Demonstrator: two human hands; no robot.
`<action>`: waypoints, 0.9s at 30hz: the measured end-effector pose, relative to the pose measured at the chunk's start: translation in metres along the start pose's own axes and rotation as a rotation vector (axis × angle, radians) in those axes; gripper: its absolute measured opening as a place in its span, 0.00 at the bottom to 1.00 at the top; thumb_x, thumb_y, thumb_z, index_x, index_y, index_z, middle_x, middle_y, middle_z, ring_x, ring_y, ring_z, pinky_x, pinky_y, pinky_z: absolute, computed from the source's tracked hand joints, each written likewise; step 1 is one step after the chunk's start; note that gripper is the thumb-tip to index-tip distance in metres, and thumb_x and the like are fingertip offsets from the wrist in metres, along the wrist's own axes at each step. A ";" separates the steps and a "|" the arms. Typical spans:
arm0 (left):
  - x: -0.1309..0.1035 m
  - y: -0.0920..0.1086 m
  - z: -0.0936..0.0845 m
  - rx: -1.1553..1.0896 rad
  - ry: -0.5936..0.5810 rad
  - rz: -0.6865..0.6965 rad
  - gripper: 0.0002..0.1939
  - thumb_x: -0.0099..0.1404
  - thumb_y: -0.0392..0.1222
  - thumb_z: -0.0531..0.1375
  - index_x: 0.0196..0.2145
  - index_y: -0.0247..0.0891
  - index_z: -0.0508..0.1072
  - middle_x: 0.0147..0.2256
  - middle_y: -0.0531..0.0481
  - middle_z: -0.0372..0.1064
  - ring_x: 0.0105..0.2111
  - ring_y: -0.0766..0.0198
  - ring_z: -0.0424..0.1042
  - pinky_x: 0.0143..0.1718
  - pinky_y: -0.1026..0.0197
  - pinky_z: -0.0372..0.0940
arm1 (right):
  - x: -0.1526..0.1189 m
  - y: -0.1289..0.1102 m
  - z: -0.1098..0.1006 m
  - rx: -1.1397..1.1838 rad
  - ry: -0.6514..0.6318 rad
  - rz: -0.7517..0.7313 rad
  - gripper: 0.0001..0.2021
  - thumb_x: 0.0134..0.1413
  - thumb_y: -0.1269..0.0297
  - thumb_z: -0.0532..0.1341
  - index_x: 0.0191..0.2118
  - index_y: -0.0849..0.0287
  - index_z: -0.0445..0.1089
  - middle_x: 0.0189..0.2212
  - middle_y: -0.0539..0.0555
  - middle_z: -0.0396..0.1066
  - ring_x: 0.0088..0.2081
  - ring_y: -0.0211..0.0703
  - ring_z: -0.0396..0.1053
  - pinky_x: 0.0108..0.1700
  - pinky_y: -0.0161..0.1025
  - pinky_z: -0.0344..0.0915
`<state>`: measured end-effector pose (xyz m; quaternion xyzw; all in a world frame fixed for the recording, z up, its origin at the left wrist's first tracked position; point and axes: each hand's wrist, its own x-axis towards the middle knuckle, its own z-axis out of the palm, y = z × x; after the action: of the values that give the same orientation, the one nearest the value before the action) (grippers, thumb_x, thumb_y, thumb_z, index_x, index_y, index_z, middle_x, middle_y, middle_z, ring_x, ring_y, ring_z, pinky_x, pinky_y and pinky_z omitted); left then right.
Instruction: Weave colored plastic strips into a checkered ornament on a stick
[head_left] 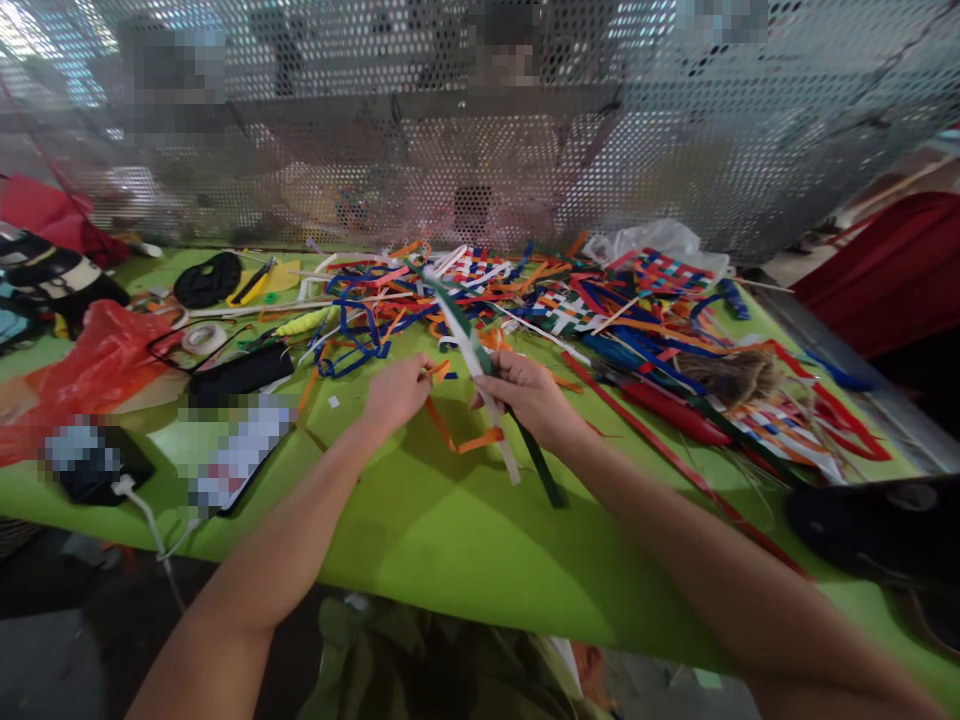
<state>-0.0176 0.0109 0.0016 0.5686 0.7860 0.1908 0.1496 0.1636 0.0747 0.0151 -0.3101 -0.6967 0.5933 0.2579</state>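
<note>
My left hand (399, 391) is closed in a pinch on an orange strip (442, 427), which hangs in a bent loop towards my right hand. My right hand (527, 392) grips a white strip (466, 338) and a dark green strip (541, 468) side by side. Both strips slant above the table, their lower ends below my fingers and their upper ends over the pile. Beyond my hands lies a tangled heap of coloured strips (358, 318), with a woven checkered piece (568, 310) among them.
A green-covered table (450, 540) carries everything. On the left are a phone (251, 450), a black pouch (240, 375), a tape roll (204, 340) and a red plastic bag (112, 345). A twine bundle (739, 372) lies right. Behind stands a perforated metal screen (360, 160).
</note>
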 end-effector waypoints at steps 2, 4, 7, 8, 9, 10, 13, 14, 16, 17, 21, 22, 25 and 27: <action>0.003 -0.005 -0.005 -0.054 0.047 -0.018 0.11 0.62 0.37 0.53 0.40 0.42 0.73 0.35 0.48 0.76 0.33 0.60 0.71 0.31 0.62 0.57 | 0.003 0.001 -0.005 -0.028 0.103 -0.003 0.06 0.52 0.62 0.59 0.35 0.57 0.62 0.22 0.49 0.72 0.21 0.36 0.64 0.25 0.34 0.58; 0.005 -0.009 -0.011 -0.145 0.111 -0.013 0.09 0.61 0.37 0.54 0.36 0.41 0.72 0.32 0.50 0.74 0.30 0.63 0.69 0.30 0.63 0.55 | 0.008 0.007 -0.012 -0.141 0.152 0.054 0.06 0.52 0.64 0.58 0.36 0.57 0.62 0.22 0.49 0.72 0.21 0.37 0.64 0.25 0.35 0.58; 0.005 -0.009 -0.017 -0.329 0.169 0.031 0.05 0.60 0.36 0.54 0.33 0.39 0.70 0.26 0.54 0.67 0.26 0.66 0.63 0.29 0.64 0.54 | 0.011 0.014 -0.018 -0.500 0.113 0.076 0.08 0.51 0.61 0.61 0.35 0.56 0.65 0.26 0.52 0.73 0.25 0.41 0.68 0.27 0.37 0.58; 0.004 -0.008 -0.017 -0.398 0.162 0.047 0.04 0.60 0.37 0.54 0.32 0.39 0.69 0.25 0.55 0.65 0.25 0.67 0.61 0.28 0.65 0.53 | 0.011 0.014 -0.018 -0.628 0.125 0.038 0.10 0.50 0.59 0.63 0.36 0.56 0.66 0.29 0.53 0.74 0.28 0.43 0.69 0.28 0.38 0.59; 0.003 -0.006 -0.017 -0.463 0.145 0.061 0.03 0.60 0.38 0.55 0.32 0.39 0.68 0.23 0.56 0.62 0.24 0.68 0.60 0.27 0.65 0.53 | 0.009 0.012 -0.018 -0.731 0.156 -0.020 0.12 0.50 0.58 0.64 0.39 0.56 0.67 0.33 0.55 0.74 0.30 0.44 0.69 0.30 0.38 0.59; 0.001 -0.003 -0.016 -0.521 0.121 0.072 0.03 0.61 0.38 0.55 0.31 0.38 0.68 0.23 0.56 0.60 0.23 0.69 0.58 0.26 0.65 0.52 | 0.007 0.009 -0.016 -0.796 0.196 -0.089 0.14 0.51 0.58 0.64 0.42 0.56 0.68 0.37 0.56 0.74 0.32 0.45 0.69 0.31 0.39 0.59; -0.005 0.007 -0.010 -0.638 0.039 0.093 0.02 0.60 0.37 0.55 0.31 0.38 0.67 0.23 0.56 0.60 0.23 0.70 0.58 0.25 0.66 0.51 | -0.002 -0.002 -0.009 -0.797 0.254 -0.299 0.14 0.54 0.59 0.63 0.46 0.55 0.68 0.41 0.56 0.72 0.31 0.41 0.68 0.34 0.38 0.61; -0.007 0.010 -0.007 -0.665 0.013 0.096 0.02 0.60 0.37 0.55 0.31 0.38 0.67 0.24 0.56 0.62 0.24 0.70 0.58 0.26 0.66 0.52 | -0.005 -0.005 -0.006 -0.776 0.248 -0.348 0.12 0.55 0.58 0.62 0.45 0.55 0.68 0.40 0.55 0.72 0.30 0.40 0.67 0.34 0.38 0.61; -0.010 0.015 -0.003 -0.708 -0.034 0.104 0.02 0.61 0.37 0.55 0.32 0.37 0.67 0.26 0.55 0.64 0.25 0.70 0.60 0.27 0.66 0.54 | -0.008 -0.009 -0.002 -0.756 0.265 -0.397 0.09 0.57 0.57 0.61 0.41 0.56 0.69 0.37 0.55 0.73 0.29 0.39 0.65 0.33 0.37 0.60; -0.012 0.017 -0.001 -0.729 -0.051 0.116 0.03 0.61 0.38 0.56 0.32 0.37 0.67 0.26 0.54 0.64 0.26 0.70 0.61 0.28 0.66 0.55 | -0.009 -0.010 -0.001 -0.755 0.286 -0.402 0.08 0.58 0.58 0.60 0.38 0.56 0.70 0.35 0.55 0.73 0.29 0.40 0.65 0.33 0.37 0.60; -0.014 0.020 0.004 -0.800 -0.068 0.214 0.07 0.64 0.43 0.57 0.32 0.37 0.67 0.27 0.54 0.63 0.28 0.69 0.62 0.30 0.65 0.57 | -0.009 -0.007 -0.002 -0.668 0.346 -0.389 0.07 0.57 0.60 0.60 0.33 0.57 0.70 0.31 0.54 0.72 0.31 0.42 0.67 0.34 0.38 0.59; -0.014 0.020 0.004 -0.811 -0.072 0.238 0.08 0.64 0.44 0.57 0.33 0.37 0.67 0.27 0.54 0.62 0.28 0.69 0.61 0.30 0.65 0.57 | -0.008 -0.007 -0.003 -0.611 0.348 -0.374 0.07 0.57 0.60 0.60 0.32 0.57 0.70 0.30 0.54 0.72 0.31 0.42 0.66 0.34 0.38 0.59; -0.012 0.019 0.004 -0.833 -0.106 0.268 0.09 0.65 0.46 0.57 0.34 0.37 0.67 0.26 0.55 0.60 0.26 0.70 0.59 0.28 0.66 0.56 | -0.005 -0.005 -0.003 -0.354 0.325 -0.261 0.10 0.54 0.56 0.60 0.30 0.57 0.70 0.26 0.51 0.69 0.29 0.40 0.63 0.31 0.37 0.58; -0.011 0.018 0.004 -0.843 -0.144 0.247 0.09 0.65 0.46 0.56 0.33 0.38 0.66 0.26 0.55 0.60 0.25 0.70 0.59 0.27 0.66 0.56 | -0.004 -0.005 -0.002 -0.164 0.292 -0.172 0.10 0.52 0.54 0.61 0.29 0.57 0.69 0.26 0.50 0.68 0.27 0.39 0.61 0.30 0.37 0.57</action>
<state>0.0024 0.0061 0.0069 0.5594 0.5535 0.4709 0.3988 0.1673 0.0726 0.0201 -0.3521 -0.7218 0.4589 0.3801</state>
